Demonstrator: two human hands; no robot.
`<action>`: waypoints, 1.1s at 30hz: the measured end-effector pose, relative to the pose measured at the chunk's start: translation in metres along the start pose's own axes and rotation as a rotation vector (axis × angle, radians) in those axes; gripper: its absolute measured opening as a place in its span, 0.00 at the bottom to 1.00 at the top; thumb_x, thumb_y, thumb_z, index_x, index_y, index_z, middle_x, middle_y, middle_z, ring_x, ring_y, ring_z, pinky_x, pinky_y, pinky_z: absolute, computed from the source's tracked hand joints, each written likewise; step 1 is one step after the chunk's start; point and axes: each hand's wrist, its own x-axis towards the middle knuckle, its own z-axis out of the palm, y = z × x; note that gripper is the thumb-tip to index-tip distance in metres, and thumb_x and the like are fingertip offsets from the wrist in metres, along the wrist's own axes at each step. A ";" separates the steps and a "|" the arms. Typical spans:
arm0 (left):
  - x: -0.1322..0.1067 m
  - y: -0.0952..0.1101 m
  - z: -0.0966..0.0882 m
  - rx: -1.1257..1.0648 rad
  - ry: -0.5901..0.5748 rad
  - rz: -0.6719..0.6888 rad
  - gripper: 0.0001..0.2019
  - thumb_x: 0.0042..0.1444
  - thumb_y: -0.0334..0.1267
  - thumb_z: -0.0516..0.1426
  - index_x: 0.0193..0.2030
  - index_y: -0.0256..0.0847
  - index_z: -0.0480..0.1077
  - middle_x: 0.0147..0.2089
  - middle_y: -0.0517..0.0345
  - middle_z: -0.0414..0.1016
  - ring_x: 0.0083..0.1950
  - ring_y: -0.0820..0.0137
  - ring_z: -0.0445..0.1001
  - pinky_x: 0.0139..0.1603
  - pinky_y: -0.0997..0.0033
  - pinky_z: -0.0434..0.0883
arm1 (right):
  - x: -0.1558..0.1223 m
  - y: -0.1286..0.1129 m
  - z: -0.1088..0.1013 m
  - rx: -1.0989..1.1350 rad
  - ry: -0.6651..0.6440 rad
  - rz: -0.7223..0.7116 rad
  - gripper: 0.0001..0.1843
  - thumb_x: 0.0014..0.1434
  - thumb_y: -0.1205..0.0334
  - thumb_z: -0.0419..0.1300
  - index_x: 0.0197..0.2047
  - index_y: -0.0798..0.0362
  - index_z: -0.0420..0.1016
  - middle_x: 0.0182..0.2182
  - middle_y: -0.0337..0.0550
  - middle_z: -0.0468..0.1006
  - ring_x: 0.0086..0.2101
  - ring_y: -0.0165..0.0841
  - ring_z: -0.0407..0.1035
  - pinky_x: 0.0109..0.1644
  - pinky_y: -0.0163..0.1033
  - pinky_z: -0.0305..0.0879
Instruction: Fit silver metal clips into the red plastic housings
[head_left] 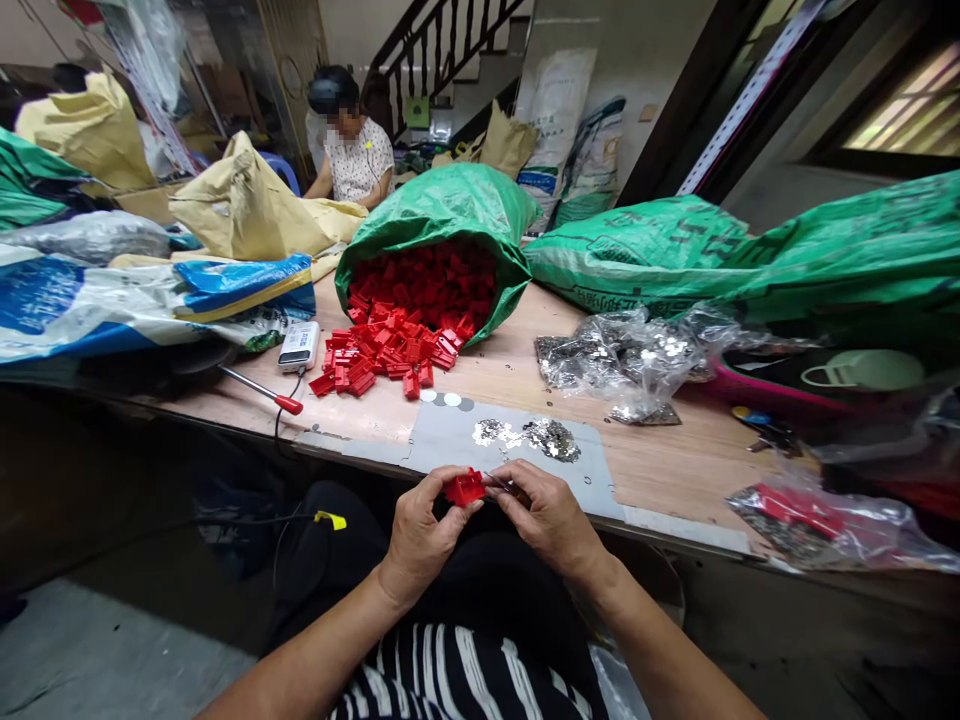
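A small red plastic part (466,487) is pinched between the thumb and fingers of my left hand (426,530), just off the table's front edge. My right hand (553,515) grips a thin pointed metal tool (501,484), perhaps tweezers, its tip at the red part's right side. Beyond both hands lies a grey mat (442,440). Two little heaps of small shiny metal pieces rest on it, one silvery (496,433) and one darker (551,438). Whether a metal piece sits at the tool's tip is too small to tell.
Red parts (390,345) spill from a green woven sack (450,200). Clear bags of metal pieces (630,355) lie right, near a pink tray (772,390) with a mug (862,370). Left are a white device (298,346) and a red-tipped lever (288,404). Another person (356,150) sits behind.
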 end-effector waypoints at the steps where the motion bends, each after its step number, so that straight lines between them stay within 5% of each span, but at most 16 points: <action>1: 0.000 0.000 0.000 0.013 0.002 0.027 0.14 0.55 0.36 0.60 0.50 0.43 0.69 0.45 0.56 0.78 0.45 0.69 0.77 0.49 0.71 0.72 | 0.000 0.000 0.001 -0.004 -0.002 -0.010 0.05 0.60 0.67 0.56 0.38 0.51 0.73 0.31 0.42 0.75 0.32 0.33 0.70 0.37 0.35 0.65; 14: -0.006 0.002 0.003 0.026 0.058 0.119 0.16 0.55 0.33 0.60 0.51 0.44 0.69 0.47 0.55 0.78 0.47 0.68 0.77 0.50 0.70 0.74 | -0.004 0.006 0.004 0.277 -0.049 0.075 0.10 0.63 0.59 0.54 0.39 0.52 0.75 0.33 0.43 0.74 0.34 0.33 0.68 0.39 0.37 0.64; 20: -0.005 0.006 0.004 0.035 0.049 0.132 0.17 0.55 0.32 0.60 0.51 0.44 0.69 0.47 0.55 0.78 0.48 0.68 0.77 0.51 0.70 0.74 | -0.006 0.018 -0.001 0.341 -0.017 0.227 0.10 0.61 0.54 0.57 0.39 0.51 0.71 0.31 0.38 0.71 0.30 0.29 0.63 0.35 0.34 0.60; 24: -0.005 0.006 0.004 0.038 0.045 0.169 0.17 0.55 0.30 0.60 0.52 0.44 0.68 0.47 0.54 0.77 0.49 0.68 0.77 0.52 0.69 0.74 | -0.003 0.017 0.003 0.422 -0.077 0.226 0.10 0.59 0.54 0.59 0.35 0.51 0.67 0.31 0.37 0.69 0.33 0.30 0.63 0.38 0.34 0.60; 33: -0.011 0.007 0.012 0.052 0.024 0.282 0.18 0.55 0.26 0.58 0.52 0.43 0.68 0.47 0.53 0.78 0.50 0.67 0.75 0.52 0.66 0.74 | -0.004 0.021 0.010 0.722 -0.193 0.360 0.19 0.52 0.51 0.65 0.31 0.52 0.59 0.26 0.32 0.61 0.27 0.25 0.55 0.30 0.32 0.54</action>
